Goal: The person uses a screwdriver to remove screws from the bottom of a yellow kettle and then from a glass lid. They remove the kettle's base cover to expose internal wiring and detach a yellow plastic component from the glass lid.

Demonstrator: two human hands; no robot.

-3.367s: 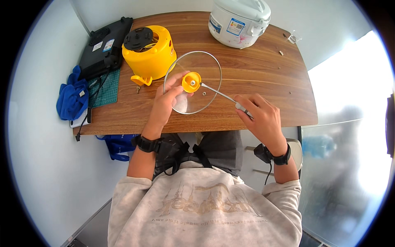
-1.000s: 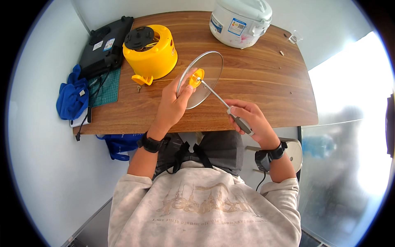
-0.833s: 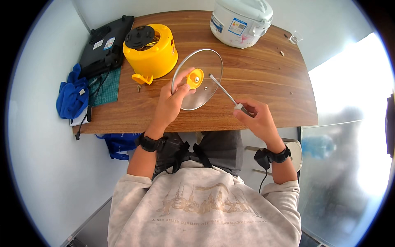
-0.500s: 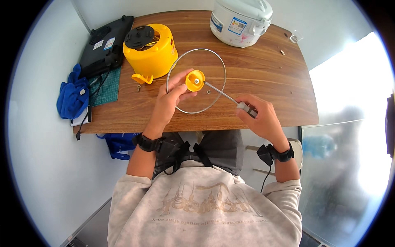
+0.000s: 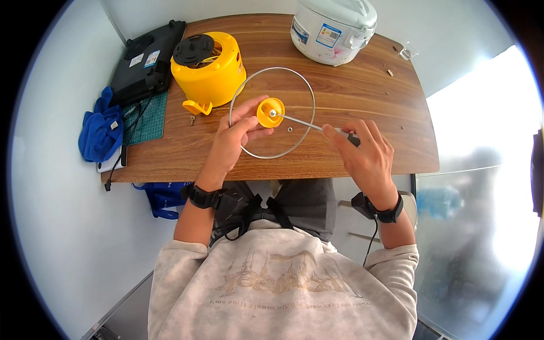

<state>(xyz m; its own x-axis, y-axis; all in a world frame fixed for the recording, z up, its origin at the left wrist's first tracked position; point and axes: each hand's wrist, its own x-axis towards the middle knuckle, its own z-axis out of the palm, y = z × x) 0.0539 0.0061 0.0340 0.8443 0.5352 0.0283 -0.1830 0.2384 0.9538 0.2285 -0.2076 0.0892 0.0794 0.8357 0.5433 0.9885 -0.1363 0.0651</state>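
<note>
My left hand (image 5: 241,127) is closed round a yellow lid knob (image 5: 277,105), at the middle of a round glass lid (image 5: 312,96) with a metal rim. The knob's hollow faces up, and a screw head (image 5: 273,113) shows inside it. In my right hand (image 5: 365,153) is a screwdriver (image 5: 300,121) with a long metal shaft; my fingers cover most of its handle. Its tip reaches into the knob at the screw. A small nut (image 5: 289,130) appears through the glass.
Left of the lid stands a yellow appliance base (image 5: 209,85) with a black round part on top. Beyond it are a black appliance (image 5: 136,73), a blue cloth (image 5: 102,133) and a green cutting mat (image 5: 150,122). A white rice cooker (image 5: 334,34) stands at the back, near a small clear cup (image 5: 408,51).
The screwdriver tip has moved left from the knob's edge onto the screw inside. My right hand has shifted its grip and turned over the handle. The left hand stays almost still.
</note>
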